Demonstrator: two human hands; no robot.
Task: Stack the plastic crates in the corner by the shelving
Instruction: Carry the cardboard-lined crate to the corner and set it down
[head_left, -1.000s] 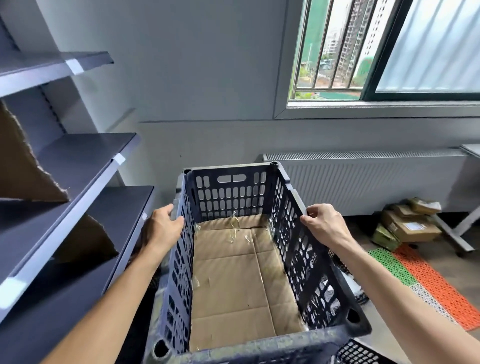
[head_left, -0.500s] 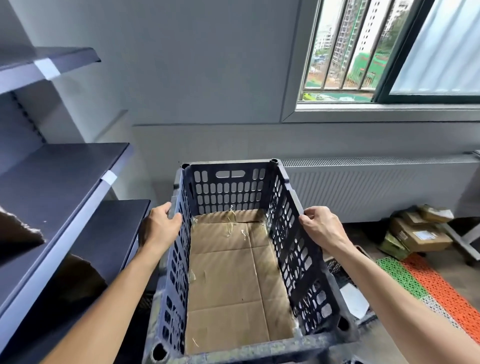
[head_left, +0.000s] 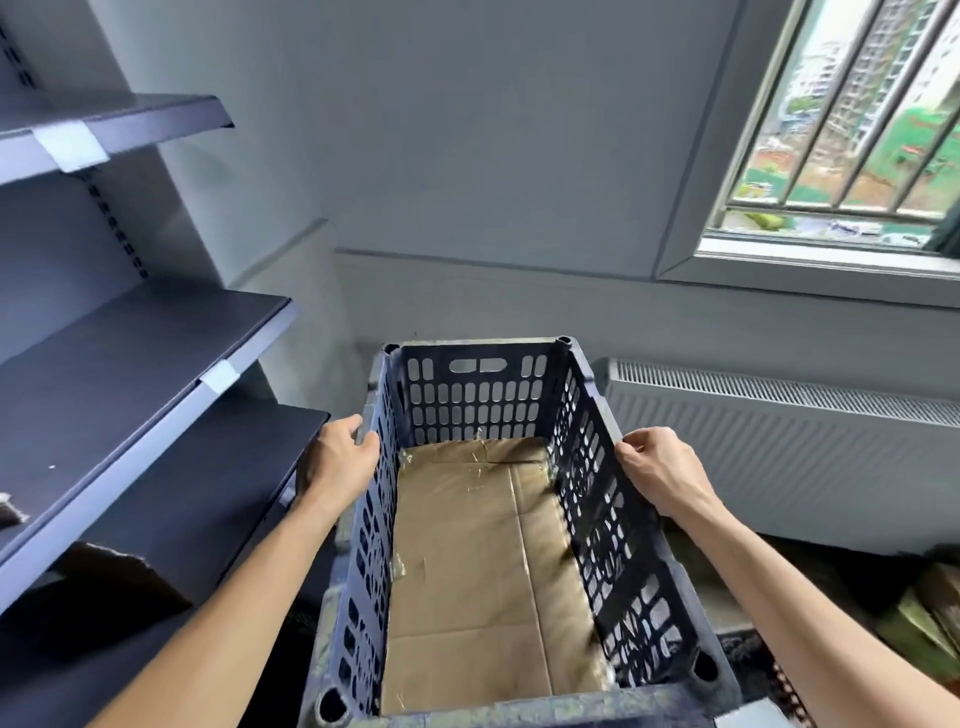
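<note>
While you look down, the near rim of the dark blue plastic crate (head_left: 618, 551) sits closest to you, low in view, with your forearms reaching forward on either side of it. Your left hand (head_left: 340, 457) grips the crate's left rim, fingers curled over the top edge. Your right hand (head_left: 660, 467) grips the right rim the same way, roughly opposite the left hand. A flat cardboard sheet (head_left: 478, 561) with scraps of tape lines the crate's floor. You cannot tell what the crate rests on. It sits just beside the dark shelving (head_left: 130, 364) on your left, its far end towards the corner. A torn cardboard piece (head_left: 119, 577) lies on a low shelf. Beyond on the right a white radiator (head_left: 779, 431) runs along the grey wall (head_left: 467, 156), under a barred window (head_left: 857, 130).
</note>
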